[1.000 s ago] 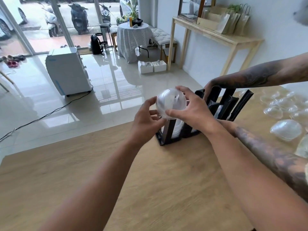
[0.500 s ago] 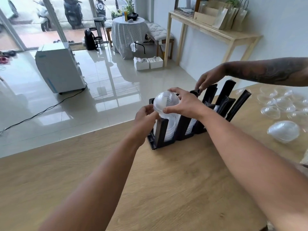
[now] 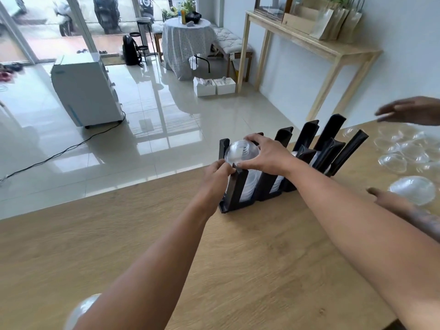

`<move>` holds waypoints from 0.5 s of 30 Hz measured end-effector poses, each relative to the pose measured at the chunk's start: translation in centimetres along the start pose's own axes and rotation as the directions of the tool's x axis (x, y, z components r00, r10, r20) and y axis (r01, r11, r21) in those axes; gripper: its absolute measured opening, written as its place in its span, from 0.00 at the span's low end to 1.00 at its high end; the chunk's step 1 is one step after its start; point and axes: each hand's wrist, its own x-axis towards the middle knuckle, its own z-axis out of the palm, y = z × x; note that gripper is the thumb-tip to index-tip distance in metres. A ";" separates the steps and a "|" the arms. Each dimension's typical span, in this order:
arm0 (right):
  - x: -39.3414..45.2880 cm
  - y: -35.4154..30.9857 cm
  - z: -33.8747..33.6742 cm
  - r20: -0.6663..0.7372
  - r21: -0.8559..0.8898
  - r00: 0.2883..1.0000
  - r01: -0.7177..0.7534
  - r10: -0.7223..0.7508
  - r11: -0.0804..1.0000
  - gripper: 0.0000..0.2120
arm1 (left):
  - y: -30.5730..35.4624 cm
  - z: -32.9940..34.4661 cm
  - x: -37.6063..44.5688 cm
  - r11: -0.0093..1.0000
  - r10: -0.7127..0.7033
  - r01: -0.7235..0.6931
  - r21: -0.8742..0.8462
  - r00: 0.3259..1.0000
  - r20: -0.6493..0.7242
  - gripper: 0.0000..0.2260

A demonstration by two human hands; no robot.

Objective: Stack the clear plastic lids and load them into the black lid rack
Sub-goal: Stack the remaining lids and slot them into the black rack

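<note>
A stack of clear dome lids [image 3: 241, 154] sits at the top of the leftmost slot of the black lid rack [image 3: 266, 186], which stands on the wooden table [image 3: 238, 258]. My left hand [image 3: 217, 173] grips the stack's lower left edge. My right hand [image 3: 265, 154] is closed over its right side and top. More white lids show lower down in the rack's slots. Loose clear lids [image 3: 404, 151] lie on the table to the right, with one dome lid [image 3: 414, 189] nearer.
Another person's hand [image 3: 414, 110] hovers over the loose lids at the right, and their other hand [image 3: 392, 198] rests by the near dome lid. One more clear lid [image 3: 81, 310] lies at the lower left. The table's far edge runs just behind the rack.
Both my hands have lowered the lid stack from above the rack into its leftmost slot. The other person's hand has left the rack and moved right, over the loose lids.
</note>
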 end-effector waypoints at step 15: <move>1.7 -0.7 0.1 0.154 -0.302 0.984 -0.044 0.094 0.952 0.39 | -1.7 2.2 -0.1 0.998 -0.050 0.052 0.026 0.997 -0.058 0.26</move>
